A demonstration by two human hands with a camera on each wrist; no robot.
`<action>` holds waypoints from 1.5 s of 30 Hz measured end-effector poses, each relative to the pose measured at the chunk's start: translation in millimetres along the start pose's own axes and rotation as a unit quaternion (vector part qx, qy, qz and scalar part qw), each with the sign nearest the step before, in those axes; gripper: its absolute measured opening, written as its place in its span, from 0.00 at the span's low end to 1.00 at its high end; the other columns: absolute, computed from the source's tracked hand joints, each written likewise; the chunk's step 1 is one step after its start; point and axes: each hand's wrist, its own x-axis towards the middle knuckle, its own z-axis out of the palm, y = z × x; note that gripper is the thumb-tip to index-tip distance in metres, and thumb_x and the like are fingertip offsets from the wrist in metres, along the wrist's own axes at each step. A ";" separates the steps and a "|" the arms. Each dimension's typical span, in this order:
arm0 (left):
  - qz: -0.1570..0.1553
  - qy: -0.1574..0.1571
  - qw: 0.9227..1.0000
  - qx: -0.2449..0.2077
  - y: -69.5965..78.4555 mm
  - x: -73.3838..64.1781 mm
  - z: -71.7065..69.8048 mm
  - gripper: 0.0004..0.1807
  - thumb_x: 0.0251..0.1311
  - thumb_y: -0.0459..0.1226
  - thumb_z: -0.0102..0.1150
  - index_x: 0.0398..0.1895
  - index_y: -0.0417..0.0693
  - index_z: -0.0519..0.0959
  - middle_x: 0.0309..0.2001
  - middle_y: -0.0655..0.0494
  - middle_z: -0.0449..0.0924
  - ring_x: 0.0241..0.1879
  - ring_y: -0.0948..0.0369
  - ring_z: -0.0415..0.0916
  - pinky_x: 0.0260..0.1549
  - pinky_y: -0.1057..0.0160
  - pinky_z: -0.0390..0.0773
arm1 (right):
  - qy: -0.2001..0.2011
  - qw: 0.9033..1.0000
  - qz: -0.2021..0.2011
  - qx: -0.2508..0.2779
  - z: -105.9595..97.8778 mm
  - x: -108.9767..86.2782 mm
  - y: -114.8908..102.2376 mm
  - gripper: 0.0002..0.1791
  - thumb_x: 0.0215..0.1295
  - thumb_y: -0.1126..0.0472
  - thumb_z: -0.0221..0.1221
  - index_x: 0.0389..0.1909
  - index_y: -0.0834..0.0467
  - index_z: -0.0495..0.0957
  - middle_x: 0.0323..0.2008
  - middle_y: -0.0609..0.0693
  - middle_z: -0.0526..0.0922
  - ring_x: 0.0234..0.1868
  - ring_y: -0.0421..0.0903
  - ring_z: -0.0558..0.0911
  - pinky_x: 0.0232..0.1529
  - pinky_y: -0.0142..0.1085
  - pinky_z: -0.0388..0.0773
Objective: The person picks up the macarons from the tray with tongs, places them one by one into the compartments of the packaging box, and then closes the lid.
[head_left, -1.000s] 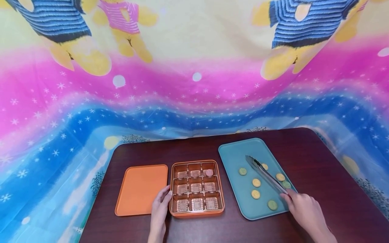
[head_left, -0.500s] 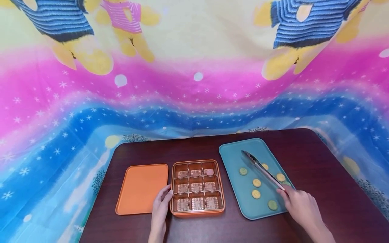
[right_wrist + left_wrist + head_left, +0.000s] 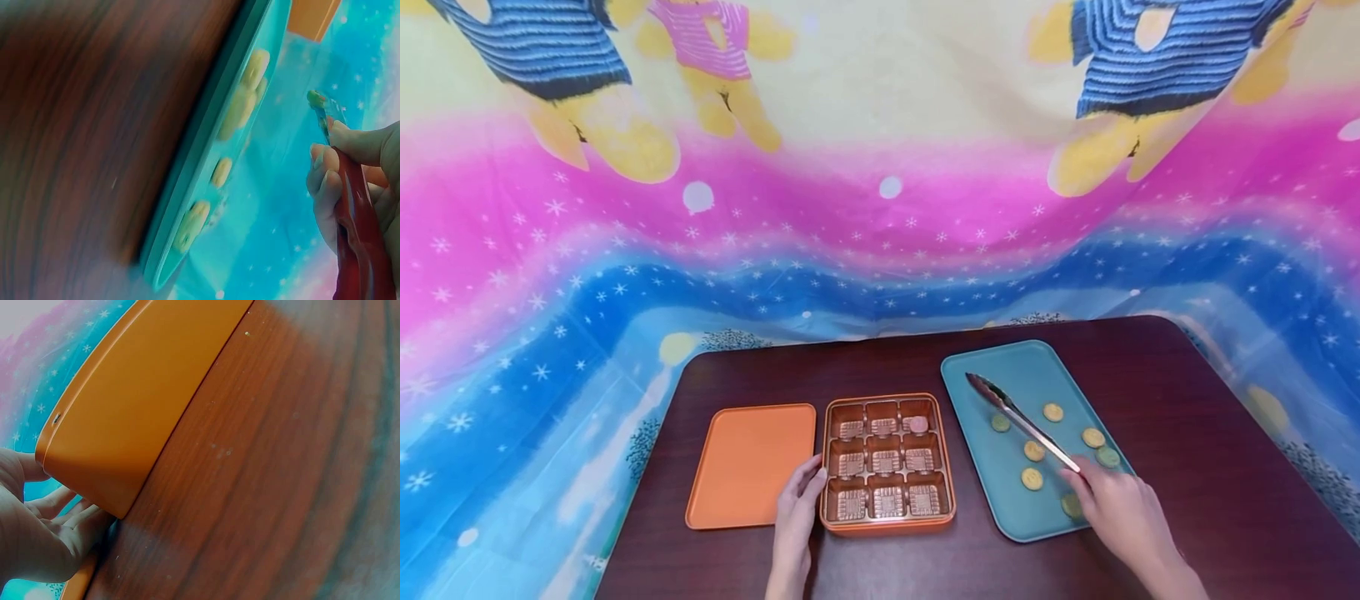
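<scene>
My right hand (image 3: 1116,508) grips a pair of metal tongs (image 3: 1026,427) by the red handle (image 3: 357,231). The tongs' tips reach over the far left part of the blue-green tray (image 3: 955,367), above a green biscuit (image 3: 1000,423). My left hand (image 3: 797,504) rests its fingertips against the left side of the orange box (image 3: 887,528). In the left wrist view, thumb and fingers lie at that box's corner. The box has a copper-coloured divided insert (image 3: 884,478); a pink round biscuit (image 3: 918,425) lies in its far right compartment.
Several yellow biscuits (image 3: 1032,479) and green biscuits (image 3: 1107,457) lie spread on the tray. An orange lid (image 3: 752,467) lies flat left of the box. The dark wooden table (image 3: 977,567) ends before a patterned cloth backdrop (image 3: 880,250).
My right hand has moved left with the tongs, whose tips have swung from mid-tray to its far left. The biscuits stay where they were, and my left hand remains at the box.
</scene>
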 end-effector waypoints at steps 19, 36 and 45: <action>0.004 -0.004 1.000 -0.003 1.0 0.5 -2.2 0.25 0.75 0.39 0.58 0.68 0.32 0.74 0.65 0.36 0.76 0.63 0.52 0.71 0.60 0.57 0.69 | -0.006 0.998 -0.044 0.043 5.9 -4.0 -24.7 0.26 0.78 0.36 0.46 0.28 0.49 0.77 0.18 0.31 0.58 0.17 0.30 0.54 0.16 0.29 0.53; 0.051 0.036 0.997 0.043 2.3 -3.1 -4.0 0.20 0.74 0.35 0.59 0.63 0.33 0.78 0.61 0.36 0.79 0.63 0.45 0.75 0.52 0.69 0.72 | -0.039 0.999 -0.035 0.012 1.3 -23.5 -11.9 0.25 0.77 0.35 0.49 0.25 0.48 0.69 0.18 0.32 0.53 0.17 0.31 0.52 0.17 0.30 0.52; 0.071 0.061 0.994 0.051 4.0 -3.7 -7.9 0.18 0.73 0.33 0.58 0.61 0.32 0.80 0.59 0.36 0.82 0.60 0.46 0.77 0.48 0.75 0.72 | -0.103 0.993 -0.056 0.005 -10.0 -28.6 -10.3 0.22 0.44 0.58 0.80 0.26 0.46 0.71 0.18 0.30 0.54 0.19 0.30 0.55 0.20 0.30 0.58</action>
